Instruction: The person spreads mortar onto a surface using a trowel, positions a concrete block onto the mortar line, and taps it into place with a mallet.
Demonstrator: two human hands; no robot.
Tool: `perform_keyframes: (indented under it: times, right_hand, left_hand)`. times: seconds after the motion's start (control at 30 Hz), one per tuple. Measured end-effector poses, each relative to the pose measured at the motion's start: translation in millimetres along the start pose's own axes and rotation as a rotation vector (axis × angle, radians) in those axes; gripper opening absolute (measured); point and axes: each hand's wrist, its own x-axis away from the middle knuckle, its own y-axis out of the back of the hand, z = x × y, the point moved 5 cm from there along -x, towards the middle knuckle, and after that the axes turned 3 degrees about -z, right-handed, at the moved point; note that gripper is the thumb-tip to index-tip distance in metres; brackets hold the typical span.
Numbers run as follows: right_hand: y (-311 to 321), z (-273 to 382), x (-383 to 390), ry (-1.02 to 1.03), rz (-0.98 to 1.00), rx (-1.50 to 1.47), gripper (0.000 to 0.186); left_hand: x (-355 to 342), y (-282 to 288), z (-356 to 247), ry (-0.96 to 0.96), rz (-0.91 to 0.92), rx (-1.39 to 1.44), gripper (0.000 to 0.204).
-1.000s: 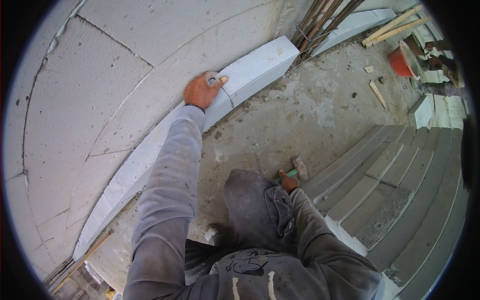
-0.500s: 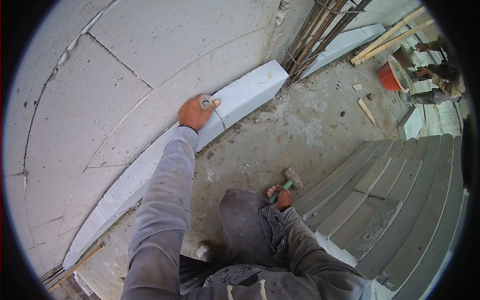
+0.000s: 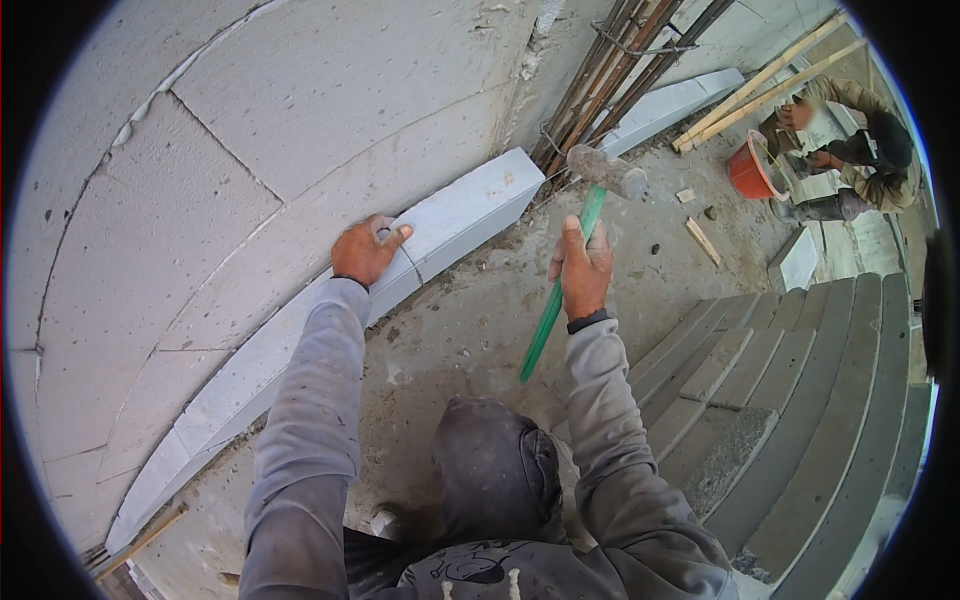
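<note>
Against the wall runs a low curved row of white blocks (image 3: 250,350). My left hand (image 3: 366,250) presses on its top beside a joint, its fingers bent at the wall side and the thumb reaching toward the end block (image 3: 465,210). My right hand (image 3: 583,272) is closed round the green handle of a hammer (image 3: 608,172), raised over the floor to the right of the row. The hammer's head is grey and dusty, pointing away from me, and the handle's lower end slants back toward my knee.
Rusty rebar (image 3: 610,80) stands at the row's far end. Stacked grey blocks (image 3: 780,400) rise at my right. Far right, a person (image 3: 860,150) crouches near a red bucket (image 3: 750,168). Wooden strips (image 3: 765,85) and rubble lie on the concrete floor (image 3: 470,310).
My right hand has lifted the hammer from beside my knee, up and forward to near the end block. My left hand stays at the joint. The view has shifted slightly.
</note>
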Motion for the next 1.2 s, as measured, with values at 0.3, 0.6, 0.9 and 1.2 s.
perform_keyframes:
  times: [0.3, 0.6, 0.9, 1.2]
  right_hand:
    - [-46, -34, -18, -0.003, 0.07, 0.34, 0.047]
    - [-61, -38, -20, 0.004, 0.13, 0.538, 0.049]
    - [-59, -42, -15, 0.041, 0.205, 0.362, 0.05]
    - [-70, -24, -3, -0.122, 0.258, 0.221, 0.052]
  left_hand:
    - [0, 4, -14, 0.038, 0.056, -0.003, 0.054]
    - [2, -1, -5, -0.009, 0.023, 0.03, 0.055]
    - [-1, -4, -7, -0.037, -0.006, 0.011, 0.057]
    - [2, -5, -1, -0.008, 0.039, 0.001, 0.055]
